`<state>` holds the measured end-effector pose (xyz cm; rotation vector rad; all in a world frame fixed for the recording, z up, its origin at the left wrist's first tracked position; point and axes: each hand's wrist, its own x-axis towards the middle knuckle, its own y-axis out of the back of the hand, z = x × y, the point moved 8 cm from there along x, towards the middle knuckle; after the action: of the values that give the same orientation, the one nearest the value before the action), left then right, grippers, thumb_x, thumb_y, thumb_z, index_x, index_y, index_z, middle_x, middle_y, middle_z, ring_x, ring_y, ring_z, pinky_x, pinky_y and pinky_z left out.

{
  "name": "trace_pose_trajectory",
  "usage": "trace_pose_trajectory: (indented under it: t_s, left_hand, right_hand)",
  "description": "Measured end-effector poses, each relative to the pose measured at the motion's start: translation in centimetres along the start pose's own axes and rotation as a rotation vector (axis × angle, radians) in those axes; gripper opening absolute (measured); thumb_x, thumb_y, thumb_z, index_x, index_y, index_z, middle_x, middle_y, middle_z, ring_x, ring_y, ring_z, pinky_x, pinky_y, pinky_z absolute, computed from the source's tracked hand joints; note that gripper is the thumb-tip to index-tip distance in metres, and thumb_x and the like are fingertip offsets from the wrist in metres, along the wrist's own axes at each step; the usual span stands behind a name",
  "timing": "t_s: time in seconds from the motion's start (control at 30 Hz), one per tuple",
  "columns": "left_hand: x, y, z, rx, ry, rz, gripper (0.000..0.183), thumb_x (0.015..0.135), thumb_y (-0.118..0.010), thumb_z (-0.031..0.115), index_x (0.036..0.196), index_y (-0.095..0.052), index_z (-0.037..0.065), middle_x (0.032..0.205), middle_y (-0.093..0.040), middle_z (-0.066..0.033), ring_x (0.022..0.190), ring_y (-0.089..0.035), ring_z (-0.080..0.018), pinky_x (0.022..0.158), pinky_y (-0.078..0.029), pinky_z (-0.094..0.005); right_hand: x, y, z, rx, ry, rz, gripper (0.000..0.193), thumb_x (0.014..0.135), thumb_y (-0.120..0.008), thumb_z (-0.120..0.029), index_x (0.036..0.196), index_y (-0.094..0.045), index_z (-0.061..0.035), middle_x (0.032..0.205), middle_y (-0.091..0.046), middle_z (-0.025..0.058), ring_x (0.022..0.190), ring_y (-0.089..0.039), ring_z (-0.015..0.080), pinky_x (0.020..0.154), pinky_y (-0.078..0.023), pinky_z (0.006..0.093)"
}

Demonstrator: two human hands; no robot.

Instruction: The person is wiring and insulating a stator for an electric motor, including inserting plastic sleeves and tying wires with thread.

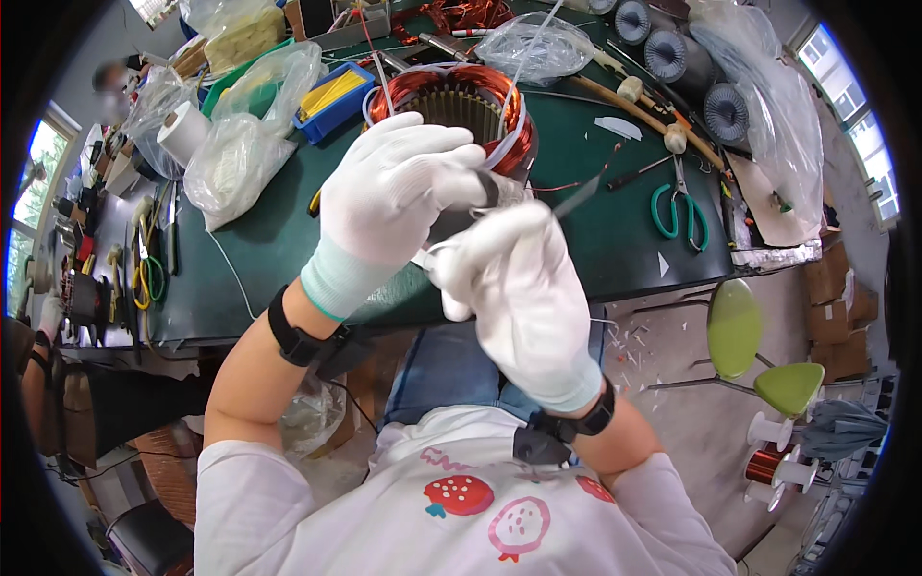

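Observation:
Both of my hands wear white knit gloves and meet in front of a motor stator (521, 144) with red-brown copper windings and white lining round its rim. My left hand (399, 187) is beside the stator's near left side, fingers bent and closed toward the thumb. A small dark patch shows at its fingertips; what they grip cannot be made out. My right hand (523, 293) is closed, a little nearer and to the right. A thin grey blade-like strip (580, 196) sticks out past its fingers, pointing up and right. The fingers of this hand are partly smeared by motion.
On the green table (615, 250) lie teal-handled scissors (680, 213), a wooden-handled hammer (663, 120) and a blue bin (334, 101) with yellow strips. Plastic bags (240, 163) stand left. Grey rolls (672, 62) stand back right. Another person's gloved hand (50, 315) shows far left.

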<state>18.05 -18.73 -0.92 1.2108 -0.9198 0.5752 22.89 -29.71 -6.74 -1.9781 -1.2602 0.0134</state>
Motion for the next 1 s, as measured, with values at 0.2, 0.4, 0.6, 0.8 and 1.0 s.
trace_pose_trajectory:
  t_s: [0.2, 0.4, 0.6, 0.8, 1.0]
  left_hand:
    - [0.3, -0.1, 0.3, -0.022, 0.105, 0.073, 0.025, 0.069, -0.077, 0.001, 0.093, -0.074, 0.007, 0.098, -0.075, -0.0061, 0.086, -0.068, -0.0259, 0.079, -0.054, -0.0343]
    - [-0.2, 0.2, 0.3, -0.003, 0.243, 0.050, 0.022, 0.072, -0.073, 0.001, 0.093, -0.075, 0.010, 0.097, -0.075, -0.0051, 0.088, -0.069, -0.0251, 0.081, -0.054, -0.0347]
    - [0.3, 1.0, -0.5, -0.139, 0.235, 0.013, 0.022, 0.071, -0.080, 0.001, 0.091, -0.075, 0.007, 0.098, -0.075, -0.0065, 0.092, -0.069, -0.0260, 0.083, -0.055, -0.0344]
    - [1.4, 0.7, -0.2, -0.068, 0.234, -0.175, 0.031, 0.079, -0.075, 0.003, 0.110, -0.071, 0.005, 0.103, -0.072, -0.0099, 0.101, -0.067, -0.0298, 0.097, -0.049, -0.0385]
    - [1.4, -0.8, 0.6, 0.002, 0.428, -0.109, 0.022, 0.085, -0.070, 0.000, 0.107, -0.072, 0.002, 0.096, -0.072, -0.0124, 0.092, -0.069, -0.0275, 0.094, -0.051, -0.0378]
  right_hand:
    - [-1.3, 1.9, 3.2, 0.412, -0.133, 0.243, 0.017, 0.106, -0.052, -0.026, 0.101, -0.055, -0.0100, 0.083, -0.049, -0.0007, 0.053, -0.032, 0.0050, 0.047, -0.028, 0.0202]
    - [1.7, -2.1, -1.4, 0.525, -0.276, 0.350, 0.020, 0.107, -0.050, -0.028, 0.100, -0.056, -0.0101, 0.078, -0.046, -0.0015, 0.053, -0.032, 0.0075, 0.048, -0.030, 0.0230]
    - [-3.0, 2.5, 2.4, -0.289, -0.184, 0.157, 0.029, 0.107, -0.053, -0.027, 0.103, -0.066, -0.0014, 0.089, -0.057, -0.0010, 0.064, -0.045, 0.0016, 0.055, -0.034, 0.0173]
    - [-9.8, 8.0, -2.1, -0.504, -0.146, 0.445, 0.032, 0.107, -0.049, -0.024, 0.119, -0.065, 0.0016, 0.143, -0.054, 0.0168, 0.089, -0.065, 0.0073, 0.068, -0.050, 0.0180]
    - [-6.2, 5.9, -6.4, -0.865, 0.028, 0.415, 0.022, 0.100, -0.055, -0.004, 0.118, -0.069, 0.0009, 0.091, -0.063, 0.0034, 0.072, -0.053, 0.0040, 0.067, -0.044, 0.0190]
